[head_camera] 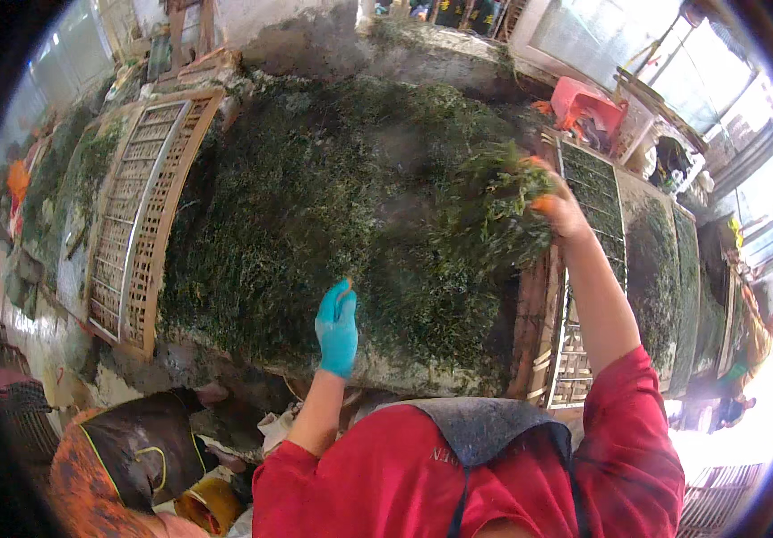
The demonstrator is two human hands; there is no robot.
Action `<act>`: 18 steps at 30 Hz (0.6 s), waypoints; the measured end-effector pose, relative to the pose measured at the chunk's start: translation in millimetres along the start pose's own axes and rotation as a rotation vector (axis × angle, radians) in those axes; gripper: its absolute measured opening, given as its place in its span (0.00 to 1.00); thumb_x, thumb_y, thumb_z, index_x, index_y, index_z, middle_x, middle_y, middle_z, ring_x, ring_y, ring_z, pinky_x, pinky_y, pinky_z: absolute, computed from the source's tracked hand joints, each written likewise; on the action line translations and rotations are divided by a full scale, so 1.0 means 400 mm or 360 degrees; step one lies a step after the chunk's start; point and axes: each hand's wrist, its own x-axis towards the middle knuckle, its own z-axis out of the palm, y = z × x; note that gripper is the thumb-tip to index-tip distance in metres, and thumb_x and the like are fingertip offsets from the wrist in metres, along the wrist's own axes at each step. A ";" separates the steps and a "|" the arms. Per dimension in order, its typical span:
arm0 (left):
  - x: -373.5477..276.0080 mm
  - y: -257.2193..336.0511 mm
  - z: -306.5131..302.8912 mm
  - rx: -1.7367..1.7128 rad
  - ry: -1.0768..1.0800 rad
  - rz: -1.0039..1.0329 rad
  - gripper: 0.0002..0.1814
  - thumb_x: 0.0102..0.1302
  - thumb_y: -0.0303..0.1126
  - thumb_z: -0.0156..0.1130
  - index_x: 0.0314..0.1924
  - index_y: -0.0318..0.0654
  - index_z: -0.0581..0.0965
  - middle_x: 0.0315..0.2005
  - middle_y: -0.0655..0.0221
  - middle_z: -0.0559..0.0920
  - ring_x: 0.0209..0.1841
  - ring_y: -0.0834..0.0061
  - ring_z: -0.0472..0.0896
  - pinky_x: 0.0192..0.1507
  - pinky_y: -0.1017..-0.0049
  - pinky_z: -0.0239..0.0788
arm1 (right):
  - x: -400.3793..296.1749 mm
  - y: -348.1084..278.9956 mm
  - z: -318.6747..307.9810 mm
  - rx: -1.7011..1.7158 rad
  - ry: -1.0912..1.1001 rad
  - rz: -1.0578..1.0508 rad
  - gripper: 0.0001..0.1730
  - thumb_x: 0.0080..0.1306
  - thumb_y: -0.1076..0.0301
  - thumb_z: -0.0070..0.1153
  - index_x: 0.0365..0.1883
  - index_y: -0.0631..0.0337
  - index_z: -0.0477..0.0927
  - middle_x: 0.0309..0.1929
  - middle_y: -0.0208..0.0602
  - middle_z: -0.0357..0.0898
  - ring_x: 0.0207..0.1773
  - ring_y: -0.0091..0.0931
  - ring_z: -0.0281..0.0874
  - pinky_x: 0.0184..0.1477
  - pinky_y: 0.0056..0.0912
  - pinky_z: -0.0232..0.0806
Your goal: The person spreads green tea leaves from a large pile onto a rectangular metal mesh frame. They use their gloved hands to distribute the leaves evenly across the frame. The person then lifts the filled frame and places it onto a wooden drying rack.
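My right hand (555,202), with orange coverings on its fingers, is reached far out to the right. It grips a loose bunch of green leafy sprigs (504,195), blurred by motion, above the right part of a broad bed of dark green leaves (292,202). My left hand (337,329) wears a teal glove; an orange-tinted fingertip shows at its end. That hand is over the near edge of the leaf bed, fingers pointing away from me, and I see nothing held in it.
A slatted wooden frame with woven mesh (137,222) stands along the bed's left side. On the right are more framed leaf beds (652,269) and a red plastic basket (588,107). A person in a dark apron (147,450) is close at lower left; another person (756,336) is far right.
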 end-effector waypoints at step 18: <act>0.037 -0.014 0.369 -0.0384 -0.0889 -0.0853 0.22 0.71 0.46 0.60 0.56 0.40 0.82 0.46 0.66 0.86 0.38 0.73 0.81 0.40 0.72 0.73 | -0.124 0.330 -0.046 -0.1611 -0.0280 0.0288 0.51 0.47 0.52 0.76 0.70 0.51 0.68 0.65 0.51 0.71 0.66 0.46 0.71 0.65 0.45 0.68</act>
